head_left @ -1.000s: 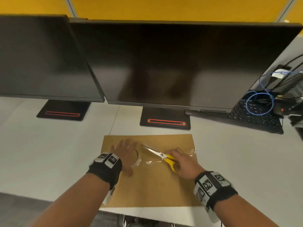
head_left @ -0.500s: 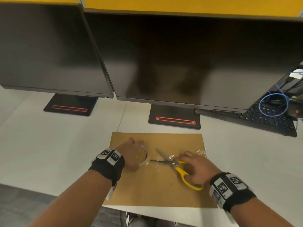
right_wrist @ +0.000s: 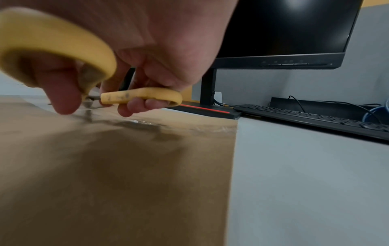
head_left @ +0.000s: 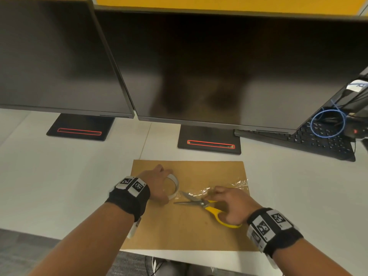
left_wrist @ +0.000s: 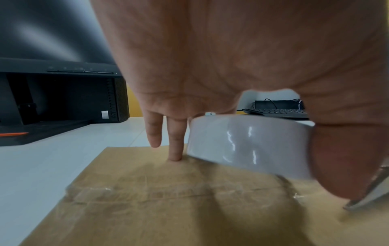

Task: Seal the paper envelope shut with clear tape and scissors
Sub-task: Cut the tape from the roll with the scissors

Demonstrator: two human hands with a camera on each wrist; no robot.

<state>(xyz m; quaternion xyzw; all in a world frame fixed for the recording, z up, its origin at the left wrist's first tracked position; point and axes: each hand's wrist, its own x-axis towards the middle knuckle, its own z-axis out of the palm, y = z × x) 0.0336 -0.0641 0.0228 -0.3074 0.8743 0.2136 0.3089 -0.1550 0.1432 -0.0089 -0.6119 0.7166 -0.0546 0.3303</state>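
A brown paper envelope (head_left: 183,230) (left_wrist: 147,208) (right_wrist: 126,174) lies flat at the desk's front edge. My left hand (head_left: 157,184) (left_wrist: 231,66) grips a roll of clear tape (head_left: 172,186) (left_wrist: 248,144), tilted above the envelope, thumb on its side and one fingertip touching the paper. A crinkled strip of tape (head_left: 219,189) (right_wrist: 145,123) runs from the roll to the envelope's right edge. My right hand (head_left: 233,206) (right_wrist: 126,50) holds yellow-handled scissors (head_left: 207,208) (right_wrist: 139,97), fingers through the loops. The blades stand apart, pointing left at the strip beside the roll.
Two dark monitors (head_left: 219,66) on black stands (head_left: 209,140) stand behind the envelope. A black keyboard (head_left: 318,142) (right_wrist: 305,116) and a coiled blue cable (head_left: 327,123) lie at the back right. Bare white desk (head_left: 59,176) spreads to the left and right.
The scissors swung from pointing up-left to pointing left near the roll, and their blades spread apart. The left hand tilted the tape roll up off the envelope. The head view moved closer.
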